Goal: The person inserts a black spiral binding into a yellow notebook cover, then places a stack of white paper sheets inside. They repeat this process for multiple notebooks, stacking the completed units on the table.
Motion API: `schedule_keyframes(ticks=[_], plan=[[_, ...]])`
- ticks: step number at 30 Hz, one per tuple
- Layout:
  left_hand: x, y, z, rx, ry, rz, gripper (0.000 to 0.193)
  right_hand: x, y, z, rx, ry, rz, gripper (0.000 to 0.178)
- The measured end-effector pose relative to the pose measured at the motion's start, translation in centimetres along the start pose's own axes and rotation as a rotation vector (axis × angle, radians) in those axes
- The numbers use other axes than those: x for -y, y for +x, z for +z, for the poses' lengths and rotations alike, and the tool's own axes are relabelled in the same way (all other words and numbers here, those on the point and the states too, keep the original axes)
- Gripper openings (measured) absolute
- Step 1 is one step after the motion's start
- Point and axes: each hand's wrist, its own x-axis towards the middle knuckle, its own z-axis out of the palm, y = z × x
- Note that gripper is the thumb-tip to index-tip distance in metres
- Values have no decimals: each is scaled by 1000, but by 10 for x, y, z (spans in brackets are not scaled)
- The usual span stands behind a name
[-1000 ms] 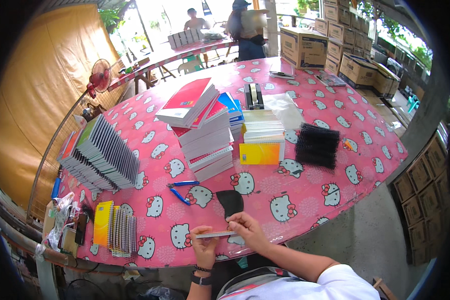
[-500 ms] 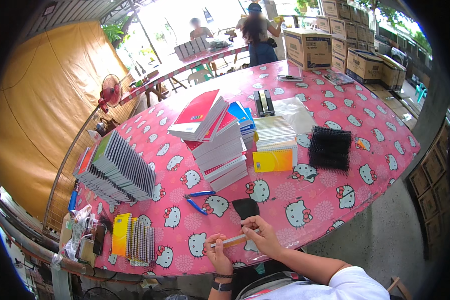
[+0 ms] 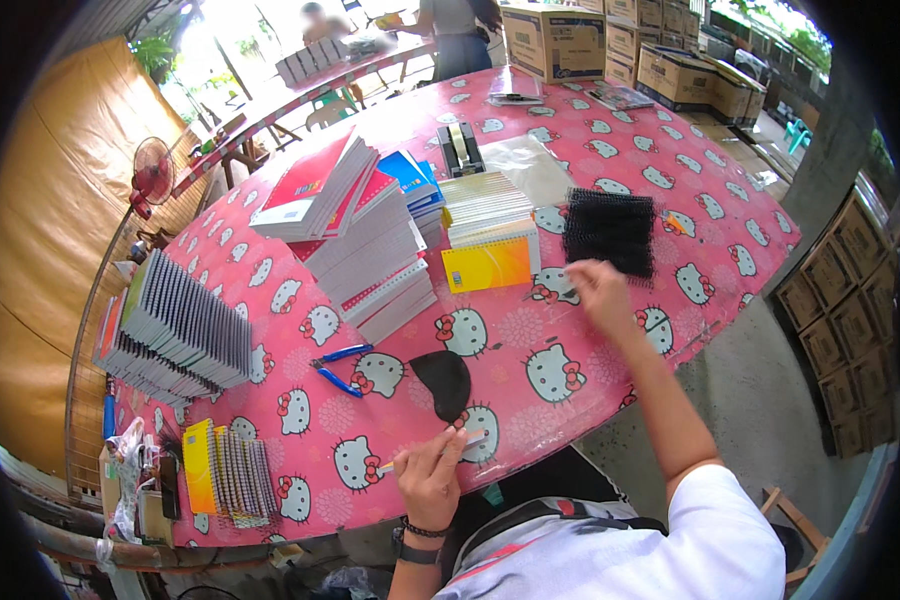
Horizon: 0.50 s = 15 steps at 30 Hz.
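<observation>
My left hand (image 3: 430, 470) is closed on a thin booklet (image 3: 478, 438) seen nearly edge-on, above the table's near edge. My right hand (image 3: 604, 295) reaches out over the table with loosely bent fingers and nothing visible in them. It is beside a pile of black spiral binding coils (image 3: 610, 235). A yellow notebook (image 3: 487, 266) lies in front of a stack of page blocks (image 3: 490, 210). Between my hands and the tall stack rests a flat black piece (image 3: 443, 385). Blue-handled pliers (image 3: 340, 368) lie left of it.
Tall stacks of red-covered booklets (image 3: 370, 260) and spiral notebooks (image 3: 185, 330) stand left. Bound yellow notebooks (image 3: 235, 480) are at the near left. Behind are a tape dispenser (image 3: 460, 150), a clear plastic bag (image 3: 530, 170) and cartons (image 3: 553, 42). Two people are at a far table.
My right hand has let go of the booklet and moved forward and right to the black coils. My left hand keeps the booklet. The whole view has shifted.
</observation>
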Motion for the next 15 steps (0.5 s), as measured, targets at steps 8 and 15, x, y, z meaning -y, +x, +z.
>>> schedule_keyframes(ticks=[8, 15], plan=[[5, 3, 4, -31, -14, 18, 33, -45, 26, -9, 135, -720, -261, 36], [5, 1, -1, -64, -27, 15, 31, -45, 17, -25, 275, -512, -376, 36]])
